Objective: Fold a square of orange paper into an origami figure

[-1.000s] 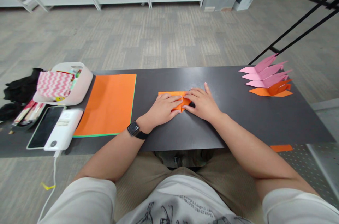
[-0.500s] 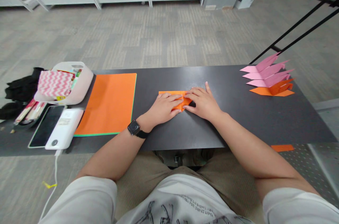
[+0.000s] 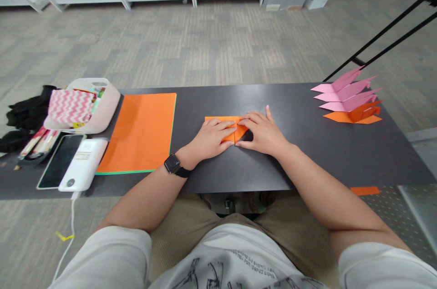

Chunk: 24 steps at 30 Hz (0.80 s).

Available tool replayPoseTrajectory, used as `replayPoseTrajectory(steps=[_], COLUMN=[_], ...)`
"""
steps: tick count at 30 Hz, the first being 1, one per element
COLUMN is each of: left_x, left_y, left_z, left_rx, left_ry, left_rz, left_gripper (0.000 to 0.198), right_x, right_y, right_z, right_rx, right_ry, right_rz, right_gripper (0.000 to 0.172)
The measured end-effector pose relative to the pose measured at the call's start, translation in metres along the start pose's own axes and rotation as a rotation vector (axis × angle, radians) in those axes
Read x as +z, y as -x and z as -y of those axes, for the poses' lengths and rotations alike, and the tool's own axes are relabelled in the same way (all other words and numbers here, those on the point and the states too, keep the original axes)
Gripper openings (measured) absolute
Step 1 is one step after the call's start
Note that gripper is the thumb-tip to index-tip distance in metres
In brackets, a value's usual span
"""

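- One orange strip [image 3: 365,190] lies to the near right of the folded paper [image 3: 240,132], well apart from it
- To the near left of the folded paper, well apart, a white power bank [image 3: 83,164] sits just beside a phone [image 3: 61,161]
- The left hand [image 3: 215,139] lies flattened over the left part of the folded paper, fingers close together, pressing rather than gripping
- The right hand [image 3: 264,134] arches at its right end, thumb spread from the fingers; whether the fingertips pinch an edge, I cannot tell
- Flat under both hands, the folded paper has a crease across it and a slanting right end, so folding looks partly done; its square upper left corner seems unshaped
- Left of the folded paper, flat sheets [image 3: 139,132], orange on top, look unfolded
- Right of the folded paper and slightly beyond, three pink figures [image 3: 344,93] and one orange figure [image 3: 353,117] look complete; the folded paper lacks their pointed form
- Farther left, beyond the folded paper, stands a filled basket [image 3: 109,109]
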<state>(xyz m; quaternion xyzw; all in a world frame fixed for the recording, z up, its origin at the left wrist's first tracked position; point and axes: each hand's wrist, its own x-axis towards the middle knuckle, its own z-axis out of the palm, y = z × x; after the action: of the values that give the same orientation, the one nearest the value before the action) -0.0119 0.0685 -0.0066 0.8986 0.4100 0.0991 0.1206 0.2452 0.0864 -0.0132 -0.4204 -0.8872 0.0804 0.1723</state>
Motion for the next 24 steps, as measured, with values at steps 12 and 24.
replayPoseTrajectory(steps=[12, 24], left_x=[0.004, 0.002], left_y=[-0.001, -0.001], left_z=[0.003, 0.002], left_rx=[0.007, 0.015], left_ry=[0.009, 0.001], left_rz=[-0.003, 0.002], left_gripper=[0.054, 0.054], right_x=[-0.002, 0.005], right_y=[-0.001, 0.000], right_z=[0.000, 0.006], right_rx=[-0.052, -0.037], right_ry=[0.009, 0.041], right_rz=[-0.101, -0.059], right_gripper=[0.033, 0.036])
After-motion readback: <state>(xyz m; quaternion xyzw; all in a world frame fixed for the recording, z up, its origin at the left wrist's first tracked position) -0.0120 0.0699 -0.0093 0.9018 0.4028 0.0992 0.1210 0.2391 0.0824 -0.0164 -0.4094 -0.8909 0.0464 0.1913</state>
